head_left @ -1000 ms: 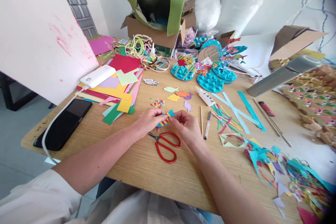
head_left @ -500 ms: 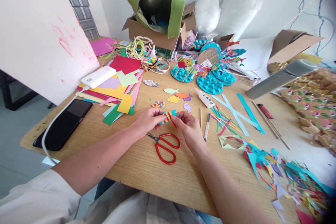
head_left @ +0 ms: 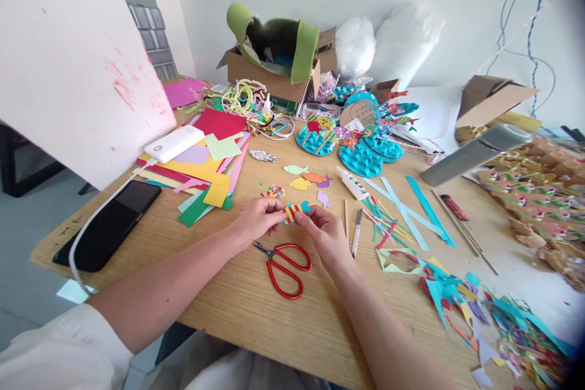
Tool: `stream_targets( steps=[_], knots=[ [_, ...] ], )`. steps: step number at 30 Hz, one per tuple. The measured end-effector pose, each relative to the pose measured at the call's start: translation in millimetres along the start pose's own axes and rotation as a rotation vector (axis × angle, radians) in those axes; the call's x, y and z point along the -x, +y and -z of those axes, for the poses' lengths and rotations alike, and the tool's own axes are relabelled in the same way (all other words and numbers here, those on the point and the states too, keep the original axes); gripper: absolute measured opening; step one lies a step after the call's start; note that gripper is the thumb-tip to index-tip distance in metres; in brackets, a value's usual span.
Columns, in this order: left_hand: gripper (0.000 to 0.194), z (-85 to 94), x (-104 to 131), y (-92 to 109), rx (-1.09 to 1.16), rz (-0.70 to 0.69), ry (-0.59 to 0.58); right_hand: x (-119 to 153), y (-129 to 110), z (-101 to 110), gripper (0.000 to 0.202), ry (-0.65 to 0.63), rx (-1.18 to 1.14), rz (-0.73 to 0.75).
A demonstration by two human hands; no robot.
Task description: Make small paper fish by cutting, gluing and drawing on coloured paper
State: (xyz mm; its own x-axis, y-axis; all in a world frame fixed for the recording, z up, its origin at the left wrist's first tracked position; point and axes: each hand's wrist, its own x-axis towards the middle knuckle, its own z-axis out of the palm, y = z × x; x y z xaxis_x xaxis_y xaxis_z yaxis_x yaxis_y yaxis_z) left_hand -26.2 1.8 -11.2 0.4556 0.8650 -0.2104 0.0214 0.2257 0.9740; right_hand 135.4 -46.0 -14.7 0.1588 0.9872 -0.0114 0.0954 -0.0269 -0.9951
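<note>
A small blue paper fish (head_left: 295, 213) with yellow and red stripes is held between both hands. My left hand (head_left: 262, 219) pinches its left end, and my right hand (head_left: 325, 231) has its fingers on the right end, near the tail. Just below on the table lie red-handled scissors (head_left: 286, 265), blades pointing left. Above the hands are a little heap of paper bits (head_left: 273, 191) and several cut paper fish, among them an orange one (head_left: 314, 177) and a green one (head_left: 295, 169).
Stacked coloured paper (head_left: 214, 161), a white power bank (head_left: 174, 144) and a black phone (head_left: 112, 225) lie left. Right are a glue bottle (head_left: 353, 184), a pen (head_left: 357, 233), paper strips (head_left: 406, 210), scraps (head_left: 475, 304) and a grey flask (head_left: 475, 155). Blue bases (head_left: 361, 158) stand behind.
The camera view has shifted slightly. My right fingers now lie against the striped fish, and the red strip that hung loose from it no longer hangs down.
</note>
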Motion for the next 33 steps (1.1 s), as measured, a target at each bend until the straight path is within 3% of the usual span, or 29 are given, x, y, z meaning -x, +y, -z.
stream_targets(
  steps=[4, 8, 10, 12, 13, 15, 18, 20, 24, 29, 33],
  knots=[
    [0.022, -0.5, 1.1, 2.4, 0.03, 0.013, 0.004, -0.2, 4.2, -0.6, 0.037, -0.009, 0.058, 0.022],
    [0.014, -1.8, 1.6, 5.4, 0.075, 0.025, 0.008, -1.6, 3.1, 2.3, 0.038, -0.134, 0.149, 0.04],
    [0.01, -1.8, 0.5, 6.4, 0.143, 0.025, 0.052, -1.4, -5.1, 7.2, 0.037, -0.057, 0.233, 0.123],
    [0.01, -0.5, -1.4, 7.5, 0.231, 0.027, 0.122, 2.5, -18.7, 12.2, 0.029, 0.132, 0.369, 0.276],
    [0.01, 0.7, -2.6, 8.1, 0.271, 0.03, 0.153, 6.6, -26.4, 13.5, 0.022, 0.161, 0.455, 0.344],
    [0.011, 3.6, -5.0, 9.0, 0.332, 0.037, 0.203, 19.1, -39.5, 11.8, 0.018, -0.02, 0.626, 0.417],
    [0.012, 8.1, -8.3, 8.9, 0.384, 0.037, 0.251, 43.2, -45.5, -1.8, 0.009, -0.449, 0.979, 0.374],
    [0.013, 10.1, -10.0, 8.0, 0.413, 0.035, 0.271, 56.3, -40.5, -12.9, 0.003, -0.582, 1.215, 0.365],
    [0.014, 12.3, -11.6, 6.8, 0.44, 0.018, 0.296, 66.2, -28.6, -22.9, 0.009, -0.579, 1.361, 0.366],
    [0.014, 13.5, -10.8, 9.0, 0.473, -0.008, 0.299, 62.5, -23.1, -16.0, 0.015, -0.461, 1.47, 0.415],
    [0.017, 13.8, -9.3, 11.9, 0.5, -0.01, 0.289, 60.9, -13.7, -12.4, 0.016, -0.448, 1.531, 0.436]
  ],
)
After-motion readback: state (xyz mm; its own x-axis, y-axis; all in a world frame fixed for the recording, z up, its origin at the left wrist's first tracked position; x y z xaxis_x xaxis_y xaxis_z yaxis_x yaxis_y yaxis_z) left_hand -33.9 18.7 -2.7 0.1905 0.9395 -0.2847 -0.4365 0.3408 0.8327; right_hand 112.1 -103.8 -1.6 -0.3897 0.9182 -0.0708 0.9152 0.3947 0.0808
